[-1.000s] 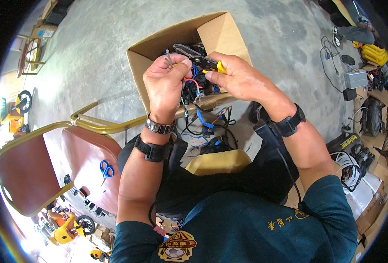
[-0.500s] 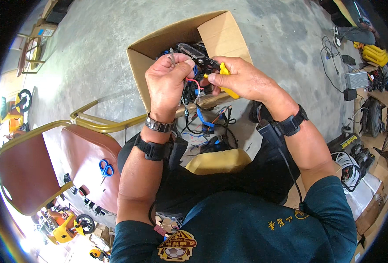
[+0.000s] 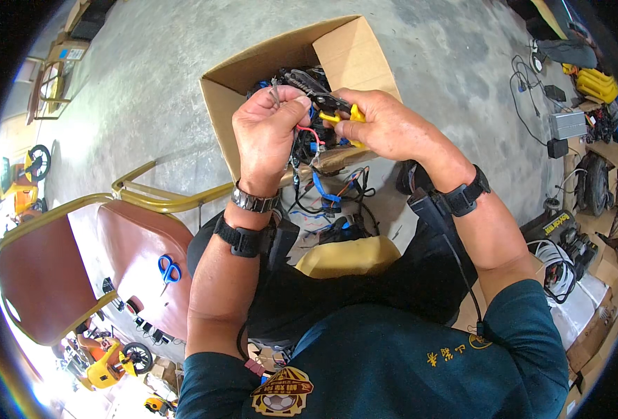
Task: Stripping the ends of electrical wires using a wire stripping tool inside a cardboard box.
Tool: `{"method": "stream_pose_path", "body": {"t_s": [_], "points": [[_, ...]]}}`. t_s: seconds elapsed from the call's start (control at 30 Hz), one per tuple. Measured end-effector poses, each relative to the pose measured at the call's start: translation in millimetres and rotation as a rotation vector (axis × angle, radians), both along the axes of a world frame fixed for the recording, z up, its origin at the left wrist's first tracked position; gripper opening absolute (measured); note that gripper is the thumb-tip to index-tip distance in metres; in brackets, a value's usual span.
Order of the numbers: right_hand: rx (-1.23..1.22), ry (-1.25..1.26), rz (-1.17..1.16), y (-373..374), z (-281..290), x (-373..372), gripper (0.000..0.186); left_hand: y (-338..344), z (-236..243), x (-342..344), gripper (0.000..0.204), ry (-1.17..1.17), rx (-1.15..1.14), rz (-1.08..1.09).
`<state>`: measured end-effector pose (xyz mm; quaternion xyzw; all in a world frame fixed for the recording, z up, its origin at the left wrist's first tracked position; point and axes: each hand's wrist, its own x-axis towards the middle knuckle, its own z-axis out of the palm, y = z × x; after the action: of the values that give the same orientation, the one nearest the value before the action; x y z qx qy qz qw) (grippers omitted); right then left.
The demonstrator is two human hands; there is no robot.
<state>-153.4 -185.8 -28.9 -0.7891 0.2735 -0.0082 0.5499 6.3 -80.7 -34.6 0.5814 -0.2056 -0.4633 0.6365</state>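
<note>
My left hand is closed in a pinch on a bundle of thin wires; a greyish end sticks up above the fingers. Below the grip hang a red wire and dark wires. Opposite it, my right hand is wrapped round yellow-handled wire strippers. Their dark jaws point up and left, close to the left fingertips; whether they touch a wire I cannot tell. Both hands are over the near part of an open cardboard box with dark cables inside, partly hidden by the hands.
More cables with blue and orange wires lie between my knees, by a yellow pad. Left stands a folding chair with blue scissors on its seat. Along the right are a silver metal box, a tyre and coiled white cable.
The wire strippers have turned slightly in my right hand, and one yellow handle now shows farther left. My left hand keeps its pinch on the wires in nearly the same place.
</note>
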Motion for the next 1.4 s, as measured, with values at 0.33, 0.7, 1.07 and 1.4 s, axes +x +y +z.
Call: {"method": "stream_pose_path", "body": {"t_s": [0.33,0.7,1.07,1.4], "points": [[0.014,-0.033,-0.041,0,0,1,0.021,-1,-1,2,0.006,0.020,0.007,0.010],[0.163,-0.139,-0.036,2,-2,0,0.028,0,1,1,0.004,0.043,-0.010,0.005],[0.664,-0.139,-0.145,6,-1,2,0.024,1,9,5,0.004,-0.018,0.013,0.012],[0.270,-0.370,-0.669,-47,-14,-24,0.037,7,3,20,0.003,-0.013,-0.038,0.170]]}}
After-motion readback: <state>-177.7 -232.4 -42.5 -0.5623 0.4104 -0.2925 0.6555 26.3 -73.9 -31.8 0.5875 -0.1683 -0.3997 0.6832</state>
